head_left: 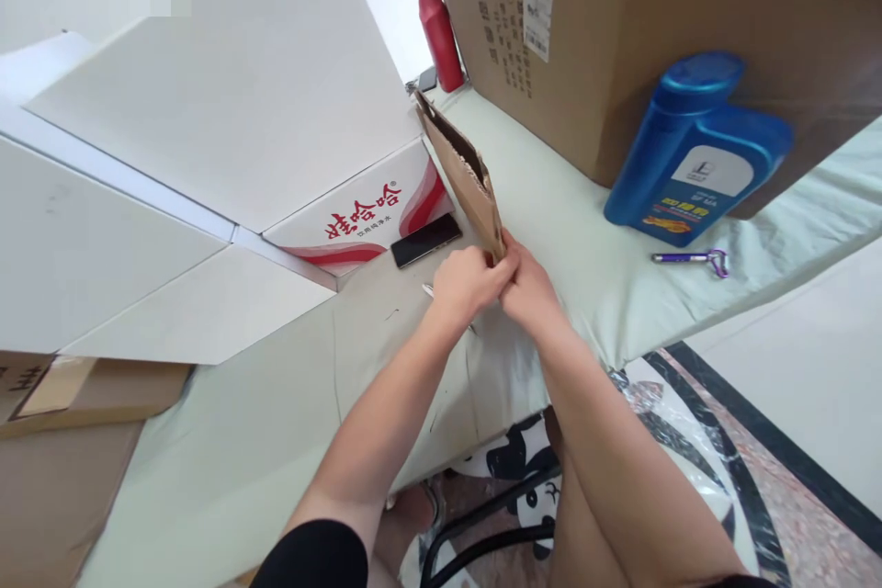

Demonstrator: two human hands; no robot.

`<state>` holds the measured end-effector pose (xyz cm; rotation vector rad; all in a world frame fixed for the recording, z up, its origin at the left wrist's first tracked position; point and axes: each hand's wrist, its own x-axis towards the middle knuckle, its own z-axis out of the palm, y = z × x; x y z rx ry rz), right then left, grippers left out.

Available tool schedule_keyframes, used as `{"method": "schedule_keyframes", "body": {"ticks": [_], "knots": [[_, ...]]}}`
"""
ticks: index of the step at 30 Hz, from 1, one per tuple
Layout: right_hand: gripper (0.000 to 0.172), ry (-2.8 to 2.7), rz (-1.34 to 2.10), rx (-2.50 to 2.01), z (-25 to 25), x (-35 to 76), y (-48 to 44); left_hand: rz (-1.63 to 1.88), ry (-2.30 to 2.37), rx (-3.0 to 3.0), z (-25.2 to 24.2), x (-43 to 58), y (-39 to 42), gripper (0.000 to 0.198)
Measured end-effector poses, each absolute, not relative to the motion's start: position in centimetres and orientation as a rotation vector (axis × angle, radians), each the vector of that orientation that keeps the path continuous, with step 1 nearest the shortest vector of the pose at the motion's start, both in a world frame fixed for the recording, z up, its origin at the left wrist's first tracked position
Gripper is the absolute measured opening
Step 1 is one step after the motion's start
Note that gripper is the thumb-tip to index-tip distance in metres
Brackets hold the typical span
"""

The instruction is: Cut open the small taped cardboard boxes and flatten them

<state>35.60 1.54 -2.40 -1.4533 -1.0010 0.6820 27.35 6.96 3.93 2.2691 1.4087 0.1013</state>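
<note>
Both hands meet at the near end of a folded brown piece of cardboard (pixel 460 170), which stands on edge and tilts away over the pale table cover. My left hand (pixel 469 280) is closed on its near corner. Pressed close beside it, my right hand (pixel 527 285) grips the same corner from the right. The cardboard's torn upper edge shows a gap between its layers. Left of the hands lies a dark phone (pixel 425 241). A white pen-like object (pixel 428 290) is partly hidden behind my left wrist.
A white box with red print (pixel 365 211) and large white panels (pixel 227 83) stand left. Behind are a red bottle (pixel 439 32) and a big carton (pixel 551 101). On the right are a blue jug (pixel 695 156) and a purple pen (pixel 682 258). Cardboard (pixel 62 487) lies lower left.
</note>
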Motion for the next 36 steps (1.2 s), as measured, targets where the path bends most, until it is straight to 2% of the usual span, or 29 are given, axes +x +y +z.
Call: {"method": "schedule_keyframes", "body": {"ticks": [6, 11, 16, 19, 22, 26, 32, 36], "knots": [[0.059, -0.936, 0.740, -1.562, -2.0, 35.1, 1.5, 0.237, 1.575, 2.264, 3.2, 30.8, 12.8, 0.049], [0.049, -0.910, 0.792, -1.577, -1.4, 35.3, 1.3, 0.410, 1.734, 2.097, 2.9, 32.3, 18.0, 0.047], [0.042, -0.902, 0.820, -1.587, -0.8, 35.8, 1.0, 0.550, 1.719, 1.951, 2.9, 33.1, 19.4, 0.041], [0.041, -0.898, 0.841, -1.596, -0.6, 35.7, 1.1, 0.515, 1.573, 1.783, 2.8, 32.0, 17.4, 0.035], [0.040, -0.903, 0.863, -1.602, -0.6, 35.7, 1.1, 0.421, 1.302, 1.578, 2.3, 27.6, 13.2, 0.052], [0.034, -0.931, 0.866, -1.610, -0.7, 35.4, 1.0, 0.347, 1.043, 1.230, 0.7, 17.7, 7.1, 0.061], [0.034, -1.079, 0.858, -1.669, -1.6, 32.7, 1.2, 0.687, 0.883, 0.848, -2.8, 6.8, 3.2, 0.078], [0.035, -1.260, 0.841, -1.683, -2.5, 29.0, 1.7, 0.873, 0.794, 0.579, -3.6, 3.7, 2.5, 0.064]]}}
